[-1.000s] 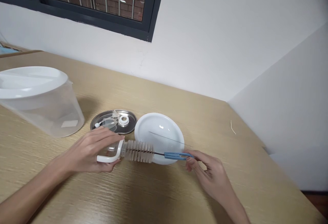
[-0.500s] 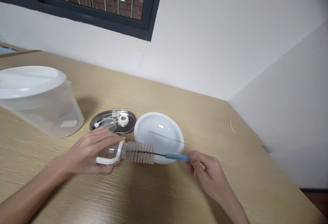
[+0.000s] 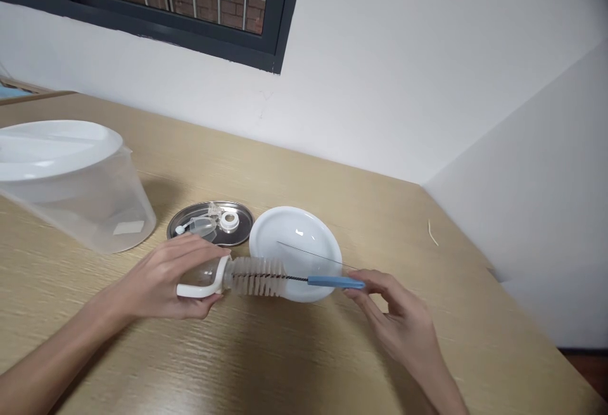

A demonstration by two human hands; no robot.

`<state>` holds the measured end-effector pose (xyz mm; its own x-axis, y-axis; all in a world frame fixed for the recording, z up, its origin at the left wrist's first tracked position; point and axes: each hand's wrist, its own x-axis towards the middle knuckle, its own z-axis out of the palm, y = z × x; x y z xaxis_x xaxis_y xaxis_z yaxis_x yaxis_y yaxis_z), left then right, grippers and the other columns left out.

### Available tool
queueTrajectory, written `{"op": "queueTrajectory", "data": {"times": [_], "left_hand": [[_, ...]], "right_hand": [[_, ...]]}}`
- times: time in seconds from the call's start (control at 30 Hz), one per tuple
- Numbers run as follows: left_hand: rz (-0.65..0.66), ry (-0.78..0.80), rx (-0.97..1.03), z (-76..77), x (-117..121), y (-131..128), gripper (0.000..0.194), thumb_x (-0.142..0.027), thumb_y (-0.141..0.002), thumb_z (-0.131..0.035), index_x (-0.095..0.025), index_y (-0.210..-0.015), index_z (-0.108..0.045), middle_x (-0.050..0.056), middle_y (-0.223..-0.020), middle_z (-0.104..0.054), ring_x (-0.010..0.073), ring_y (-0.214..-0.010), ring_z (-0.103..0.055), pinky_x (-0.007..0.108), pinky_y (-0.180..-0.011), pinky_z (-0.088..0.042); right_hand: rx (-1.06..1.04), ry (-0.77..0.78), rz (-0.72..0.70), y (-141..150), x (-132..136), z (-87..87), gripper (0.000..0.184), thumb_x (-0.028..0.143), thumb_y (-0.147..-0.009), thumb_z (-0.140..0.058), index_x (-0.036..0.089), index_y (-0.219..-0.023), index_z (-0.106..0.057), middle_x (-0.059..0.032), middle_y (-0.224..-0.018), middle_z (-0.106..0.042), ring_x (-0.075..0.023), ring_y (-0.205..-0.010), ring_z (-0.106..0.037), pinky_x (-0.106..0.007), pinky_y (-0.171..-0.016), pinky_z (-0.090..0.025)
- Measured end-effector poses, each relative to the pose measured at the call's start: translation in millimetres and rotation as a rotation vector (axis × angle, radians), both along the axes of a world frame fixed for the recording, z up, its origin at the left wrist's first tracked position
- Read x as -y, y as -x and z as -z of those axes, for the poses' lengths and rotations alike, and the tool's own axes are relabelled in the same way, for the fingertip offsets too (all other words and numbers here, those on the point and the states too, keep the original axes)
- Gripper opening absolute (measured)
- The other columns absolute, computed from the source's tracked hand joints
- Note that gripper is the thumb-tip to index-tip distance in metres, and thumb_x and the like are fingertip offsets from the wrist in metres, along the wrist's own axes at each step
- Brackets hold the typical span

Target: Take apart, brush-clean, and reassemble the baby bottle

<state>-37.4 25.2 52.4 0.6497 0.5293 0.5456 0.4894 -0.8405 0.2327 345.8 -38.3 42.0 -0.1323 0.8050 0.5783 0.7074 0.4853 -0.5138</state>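
My left hand (image 3: 156, 279) has its grip closed round the bottle (image 3: 202, 274), near the left side of the white bowl (image 3: 273, 231). My right hand (image 3: 403, 326) pinches the blue end of the brush (image 3: 259, 277) near the bowl's right side. It works best if I hold the bottle firmly, line the brush up with its mouth, and mind the thin wire (image 3: 308, 252) over the bowl.

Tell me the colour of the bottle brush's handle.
The smooth, slender brush handle is blue, clearest in the head view.
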Motion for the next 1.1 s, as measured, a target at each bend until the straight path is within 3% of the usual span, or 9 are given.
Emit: {"op": "queueTrajectory", "data": {"times": [0.23, 0.33, 0.43, 0.5, 0.6, 0.67, 0.83, 0.97, 1.1], "left_hand": [[0.009, 0.024, 0.039, -0.2, 1.7, -1.7, 0.054, -0.028, -0.076, -0.073, -0.024, -0.127, -0.06, 0.005, -0.104, -0.077, 0.0199, -0.09, -0.073, 0.03, -0.08, -0.058], [0.01, -0.001, 0.021, -0.1, 2.3, -2.2, 0.055, -0.027, -0.077, -0.073, -0.023, -0.129, -0.058, 0.006, -0.104, -0.076, 0.0201, -0.09, -0.073, 0.031, -0.082, -0.058], [0.005, -0.021, 0.003, -0.2, 2.7, -2.5, 0.054, -0.027, -0.077, -0.073, -0.022, -0.128, -0.058, 0.006, -0.102, -0.076, 0.02, -0.088, -0.073, 0.031, -0.081, -0.058], [-0.003, -0.019, -0.002, -0.7, 2.9, -2.8, 0.052, -0.027, -0.076, -0.073, -0.022, -0.126, -0.059, 0.005, -0.101, -0.077, 0.0198, -0.087, -0.073, 0.031, -0.08, -0.058], [-0.025, -0.015, 0.001, -1.8, 3.4, -3.2, 0.05, -0.028, -0.076, -0.073, -0.023, -0.124, -0.059, 0.005, -0.103, -0.077, 0.0197, -0.089, -0.074, 0.031, -0.081, -0.058], [-0.043, -0.017, 0.013, -2.3, 3.8, -3.1, 0.049, -0.028, -0.075, -0.073, -0.022, -0.123, -0.06, 0.006, -0.104, -0.077, 0.0195, -0.09, -0.074, 0.031, -0.082, -0.059], [-0.038, -0.018, 0.01, -2.9, 3.5, -2.6, 0.048, -0.027, -0.075, -0.071, -0.021, -0.121, -0.06, 0.005, -0.103, -0.077, 0.0188, -0.088, -0.074, 0.03, -0.08, -0.058], [0.002, -0.018, -0.02, -3.3, 3.0, -3.9, 0.046, -0.025, -0.076, -0.07, -0.022, -0.12, -0.06, 0.005, -0.1, -0.077, 0.0182, -0.085, -0.073, 0.029, -0.076, -0.057], [0.054, -0.009, -0.009, -5.2, 4.7, -6.1, 0.053, -0.026, -0.076, -0.07, -0.022, -0.127, -0.056, 0.006, -0.106, -0.077, 0.0204, -0.09, -0.073, 0.032, -0.079, -0.058]], "right_hand": [[0.032, 0.039, -0.035, -2.4, 5.4, -6.4, 0.011, 0.026, -0.095, -0.061, 0.022, -0.1, -0.07, -0.0014, -0.08, -0.076, -0.0129, -0.06, -0.07, -0.02, -0.047, -0.051], [0.019, 0.095, -0.079, 6.0, 6.1, -12.1, 0.04, 0.032, -0.102, -0.046, 0.02, -0.068, -0.062, 0.0019, -0.052, -0.06, -0.0092, -0.043, -0.055, -0.02, -0.043, -0.043], [-0.025, 0.172, -0.067, 11.8, 6.8, -13.3, 0.056, 0.034, -0.105, -0.037, 0.019, -0.054, -0.053, 0.0012, -0.046, -0.052, -0.0078, -0.039, -0.047, -0.02, -0.04, -0.037], [-0.109, 0.199, -0.057, 12.6, 7.1, -11.6, 0.048, 0.036, -0.104, -0.042, 0.019, -0.064, -0.061, -0.0001, -0.053, -0.058, -0.0092, -0.044, -0.054, -0.019, -0.044, -0.042], [-0.279, 0.192, -0.078, 10.7, 6.4, -7.6, 0.017, 0.033, -0.095, -0.062, 0.021, -0.106, -0.068, -0.0034, -0.079, -0.071, -0.0137, -0.063, -0.068, -0.021, -0.057, -0.056], [-0.344, 0.183, -0.129, 8.3, 5.4, -5.1, 0.028, 0.026, -0.09, -0.07, 0.025, -0.117, -0.064, -0.0052, -0.092, -0.073, -0.0163, -0.077, -0.072, -0.024, -0.066, -0.06], [-0.291, 0.156, -0.156, 0.7, 2.8, -2.1, 0.02, 0.018, -0.089, -0.069, 0.026, -0.107, -0.071, -0.0036, -0.09, -0.077, -0.0146, -0.074, -0.074, -0.02, -0.067, -0.061], [-0.229, 0.202, -0.127, 1.5, 2.1, -5.1, 0.012, 0.028, -0.091, -0.068, 0.02, -0.098, -0.073, -0.0047, -0.08, -0.077, -0.0161, -0.065, -0.073, -0.022, -0.06, -0.06], [-0.144, 0.297, -0.05, 6.7, 3.7, -8.7, 0.044, 0.036, -0.101, -0.05, 0.018, -0.062, -0.062, -0.0013, -0.053, -0.061, -0.0111, -0.046, -0.057, -0.02, -0.043, -0.045]]}}
